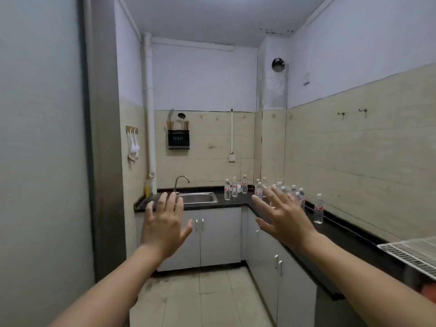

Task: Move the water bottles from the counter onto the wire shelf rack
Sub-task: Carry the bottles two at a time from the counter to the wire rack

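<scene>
Left hand (pixel 162 228) and right hand (pixel 283 223) are stretching forward, fingers spread wide, holding nothing. Water bottles (pixel 227 191) are standing upright on the black worktop (pixel 342 234), most clustering at its far corner right of the sink (pixel 198 197), one lone bottle (pixel 318 208) standing nearer the wire shelf rack (pixel 410 253).

No writing is legible. The water bottles (pixel 227 191) on the far counter (pixel 236 201) carry red-and-white labels, too small to read.
</scene>
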The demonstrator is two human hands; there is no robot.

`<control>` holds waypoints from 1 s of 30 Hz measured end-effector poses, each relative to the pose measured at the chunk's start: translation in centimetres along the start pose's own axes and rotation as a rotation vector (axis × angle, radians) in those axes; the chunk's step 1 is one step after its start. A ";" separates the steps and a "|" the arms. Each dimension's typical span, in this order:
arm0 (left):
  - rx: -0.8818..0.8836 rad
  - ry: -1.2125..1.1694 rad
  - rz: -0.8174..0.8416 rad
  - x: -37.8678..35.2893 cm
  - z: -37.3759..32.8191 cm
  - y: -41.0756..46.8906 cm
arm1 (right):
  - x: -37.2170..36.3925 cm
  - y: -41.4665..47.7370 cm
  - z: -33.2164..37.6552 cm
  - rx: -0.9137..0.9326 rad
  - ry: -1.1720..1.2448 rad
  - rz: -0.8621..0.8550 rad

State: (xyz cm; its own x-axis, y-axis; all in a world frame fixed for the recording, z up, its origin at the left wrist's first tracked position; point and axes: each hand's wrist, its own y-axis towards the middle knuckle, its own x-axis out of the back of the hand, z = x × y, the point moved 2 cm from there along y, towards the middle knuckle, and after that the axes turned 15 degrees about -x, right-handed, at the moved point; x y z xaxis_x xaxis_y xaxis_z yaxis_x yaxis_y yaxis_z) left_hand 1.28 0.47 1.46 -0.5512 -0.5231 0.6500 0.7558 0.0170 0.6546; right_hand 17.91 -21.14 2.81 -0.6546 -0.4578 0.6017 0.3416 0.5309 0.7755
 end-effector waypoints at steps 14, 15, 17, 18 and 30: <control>-0.029 -0.134 0.153 -10.2 -7.4 1.3 | -10.3 -5.4 -4.3 -0.028 -0.073 0.167; -0.048 -0.134 0.159 -11.1 -7.6 1.6 | -11.1 -5.3 -4.4 -0.030 -0.069 0.172; -0.083 -0.137 0.169 -12.9 -7.9 2.1 | -12.8 -4.8 -4.5 -0.031 -0.063 0.188; -0.097 -0.140 0.183 -13.9 -8.0 2.3 | -13.7 -4.6 -4.5 -0.034 -0.066 0.206; -0.267 -0.100 0.196 -26.9 -3.9 11.5 | -26.8 3.5 -4.4 0.024 -0.146 0.228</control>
State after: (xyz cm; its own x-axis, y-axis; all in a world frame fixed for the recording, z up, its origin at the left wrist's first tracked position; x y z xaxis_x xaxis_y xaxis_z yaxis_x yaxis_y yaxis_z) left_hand 26.17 11.36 -9.98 -0.4086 -0.4456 0.7966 0.9091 -0.1214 0.3984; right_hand 39.61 -10.13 -9.76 -0.6536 -0.2180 0.7248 0.4760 0.6262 0.6176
